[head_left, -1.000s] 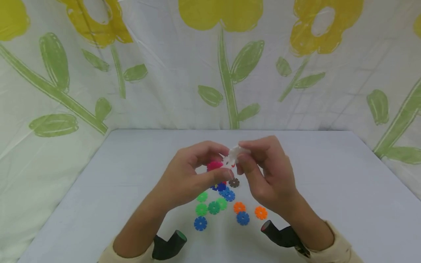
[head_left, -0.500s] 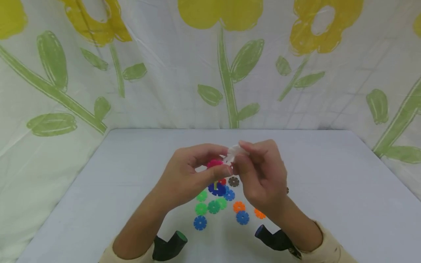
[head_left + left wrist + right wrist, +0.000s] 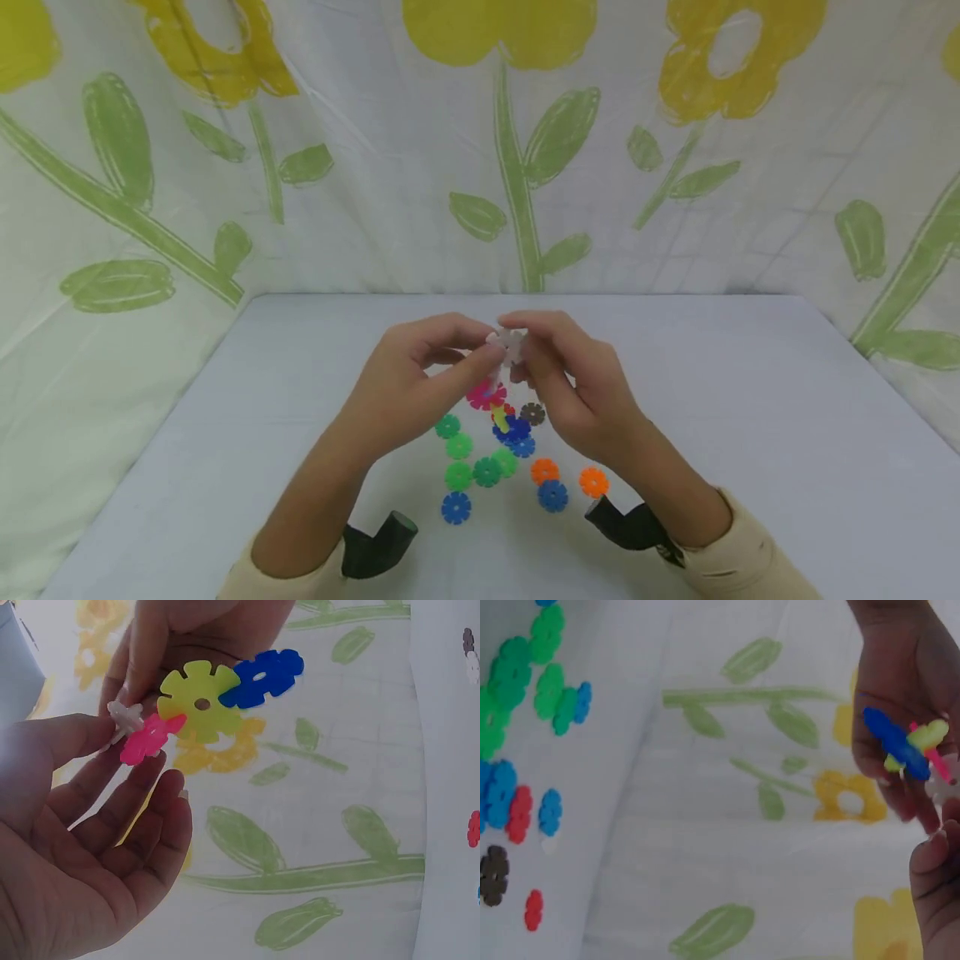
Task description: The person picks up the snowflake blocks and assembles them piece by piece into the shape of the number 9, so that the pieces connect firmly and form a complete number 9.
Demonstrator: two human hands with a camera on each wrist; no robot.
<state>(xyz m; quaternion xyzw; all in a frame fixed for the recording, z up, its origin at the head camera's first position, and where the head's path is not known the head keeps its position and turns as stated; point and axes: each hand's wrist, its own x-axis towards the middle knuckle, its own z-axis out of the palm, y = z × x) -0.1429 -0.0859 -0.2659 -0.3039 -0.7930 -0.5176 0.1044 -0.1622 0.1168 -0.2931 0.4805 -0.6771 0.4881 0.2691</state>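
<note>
A chain of notched plastic snowflake discs hangs between the two hands. Its white disc (image 3: 510, 342) is at the top in the head view, followed by a pink disc (image 3: 150, 739), a yellow disc (image 3: 199, 701) and a dark blue disc (image 3: 262, 679). My left hand (image 3: 408, 387) pinches the white end between thumb and fingers. From the other side my right hand (image 3: 581, 392) holds the same white end with thumb and fingertips. Fingers partly cover the white part, so I cannot tell whether it is one disc or more.
Loose discs lie on the white table (image 3: 300, 375) below the hands, among them a green disc (image 3: 459, 446), an orange disc (image 3: 594, 482), a blue disc (image 3: 456, 507) and a brown disc (image 3: 532, 413). Behind the table hangs a flower-printed cloth (image 3: 375, 208).
Both hands have shifted left, the right hand more. The white disc has turned to face the head camera. The pink, yellow and blue discs now show more fully below the hands.
</note>
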